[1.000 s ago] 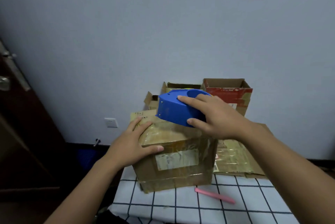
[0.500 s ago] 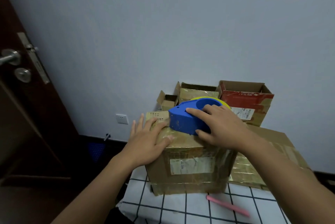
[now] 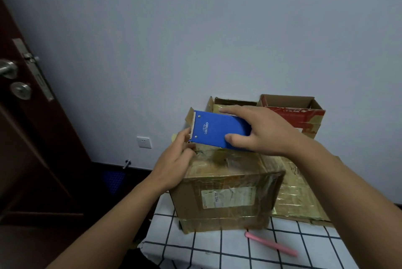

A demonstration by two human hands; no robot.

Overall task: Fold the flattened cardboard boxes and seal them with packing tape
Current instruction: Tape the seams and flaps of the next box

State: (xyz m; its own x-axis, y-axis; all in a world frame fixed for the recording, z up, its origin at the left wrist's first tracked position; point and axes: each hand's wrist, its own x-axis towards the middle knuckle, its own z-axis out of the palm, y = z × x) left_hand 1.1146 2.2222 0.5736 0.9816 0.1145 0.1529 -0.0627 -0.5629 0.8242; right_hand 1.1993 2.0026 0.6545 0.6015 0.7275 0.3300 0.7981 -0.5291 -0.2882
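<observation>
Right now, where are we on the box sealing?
Done: front box is folded up, tape already across its top and sides. In hand: right hand holds the blue tape dispenser above it; left hand fingers its toothed end. Left: flattened cardboard and open boxes behind.

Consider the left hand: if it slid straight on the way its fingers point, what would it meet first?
Probably the blue tape dispenser: the left hand points up toward its serrated end, almost touching, though depth is unclear.

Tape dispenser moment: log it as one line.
right hand: grips blue tape dispenser | left hand: fingers at its serrated edge, over cardboard box | seal: in progress
</observation>
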